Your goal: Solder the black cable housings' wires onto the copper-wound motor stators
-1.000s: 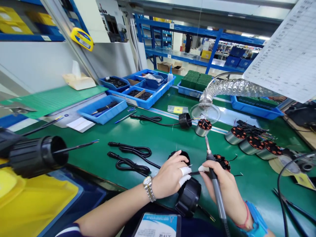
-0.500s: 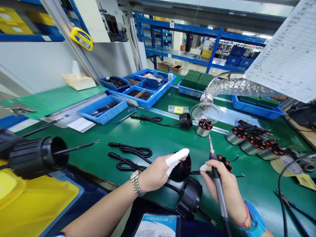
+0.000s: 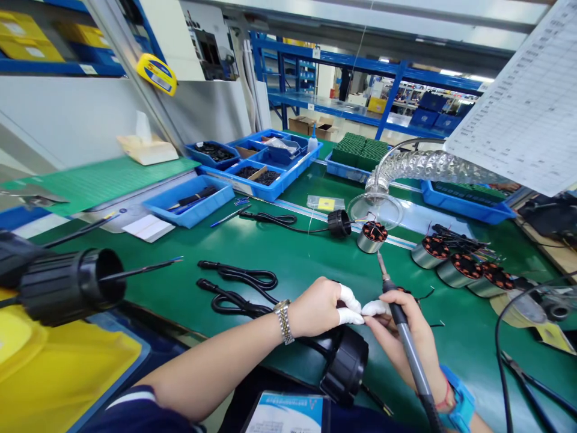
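Observation:
My right hand (image 3: 408,331) is wrapped round a soldering iron (image 3: 411,352), its tip pointing up and away from me. Thumb and index finger of that hand also come together at the fingertips of my left hand (image 3: 322,307). White finger cots cover fingertips on both hands. The left thumb and finger are pinched together; what lies between them is hidden. Just below sits a black ribbed cap (image 3: 345,364) with a cable through it. Behind my right hand a motor stator is mostly covered. Farther off, a wound stator (image 3: 372,236) stands beside another black cap (image 3: 339,223).
Coiled black cables (image 3: 243,276) lie left of my hands. Several stators (image 3: 460,270) line the right side, with pliers (image 3: 536,382) nearer me. A clear fume hood (image 3: 376,208) hangs above the far stator. Blue trays (image 3: 270,191) stand at the back.
My left hand has moved right, and its stretched fingers have closed into a pinch at the right hand's fingertips. The soldering iron stays in my right hand, shifted only slightly.

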### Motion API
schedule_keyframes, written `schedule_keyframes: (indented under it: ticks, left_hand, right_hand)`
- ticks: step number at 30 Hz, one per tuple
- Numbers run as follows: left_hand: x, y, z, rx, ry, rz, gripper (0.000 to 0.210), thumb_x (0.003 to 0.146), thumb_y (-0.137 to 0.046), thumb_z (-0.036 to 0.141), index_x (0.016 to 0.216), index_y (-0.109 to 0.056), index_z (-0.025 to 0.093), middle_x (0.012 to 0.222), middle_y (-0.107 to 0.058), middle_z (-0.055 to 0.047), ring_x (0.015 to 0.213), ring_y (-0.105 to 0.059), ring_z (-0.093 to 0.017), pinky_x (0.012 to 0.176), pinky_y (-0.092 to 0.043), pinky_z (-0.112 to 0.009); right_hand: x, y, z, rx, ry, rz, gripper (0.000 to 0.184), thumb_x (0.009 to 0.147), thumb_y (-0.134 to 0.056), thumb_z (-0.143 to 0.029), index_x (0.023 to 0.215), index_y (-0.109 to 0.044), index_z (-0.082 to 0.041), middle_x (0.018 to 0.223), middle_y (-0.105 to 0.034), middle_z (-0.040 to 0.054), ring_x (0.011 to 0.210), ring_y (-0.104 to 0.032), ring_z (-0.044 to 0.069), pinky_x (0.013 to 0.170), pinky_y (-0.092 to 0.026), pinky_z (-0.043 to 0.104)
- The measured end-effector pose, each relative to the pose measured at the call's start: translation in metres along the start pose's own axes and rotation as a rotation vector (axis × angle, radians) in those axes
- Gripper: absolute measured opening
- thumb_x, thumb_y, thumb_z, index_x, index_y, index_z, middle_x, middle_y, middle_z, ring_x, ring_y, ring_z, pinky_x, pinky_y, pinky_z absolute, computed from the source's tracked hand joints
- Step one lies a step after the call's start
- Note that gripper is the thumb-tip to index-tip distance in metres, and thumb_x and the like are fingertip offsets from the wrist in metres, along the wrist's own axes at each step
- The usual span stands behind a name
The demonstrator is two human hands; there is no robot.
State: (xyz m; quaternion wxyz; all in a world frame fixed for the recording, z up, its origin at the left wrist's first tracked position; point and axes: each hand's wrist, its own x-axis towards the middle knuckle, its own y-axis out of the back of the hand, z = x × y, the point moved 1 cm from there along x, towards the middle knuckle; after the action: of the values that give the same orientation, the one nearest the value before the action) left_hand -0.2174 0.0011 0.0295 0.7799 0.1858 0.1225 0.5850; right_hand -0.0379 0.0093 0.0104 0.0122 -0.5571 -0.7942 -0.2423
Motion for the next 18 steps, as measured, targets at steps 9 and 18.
schedule_keyframes:
  ticks: [9, 18]
  left_hand:
    - [0.01, 0.016, 0.005, 0.275, -0.105, -0.341, 0.019, 0.08, -0.057, 0.029, 0.09, -0.065, 0.015, 0.081, -0.07, -0.004, 0.073, -0.062, -0.015, 0.063, -0.04, -0.019]
    - [0.007, 0.018, 0.001, 0.084, -0.027, -0.358, 0.027, 0.086, -0.044, 0.029, 0.077, -0.063, 0.013, 0.071, -0.066, -0.002, 0.065, -0.058, -0.012, 0.066, -0.042, -0.019]
  right_hand:
    - [0.005, 0.002, -0.006, -0.2, 0.185, -0.013, 0.028, 0.075, -0.063, -0.018, 0.097, -0.048, -0.024, 0.084, -0.064, 0.0007, 0.07, -0.065, 0.014, 0.065, -0.054, 0.023]
    - [0.007, -0.002, -0.003, -0.085, 0.213, 0.09, 0.03, 0.073, -0.065, -0.013, 0.095, -0.048, -0.024, 0.084, -0.062, 0.0009, 0.073, -0.064, 0.014, 0.067, -0.054, 0.027]
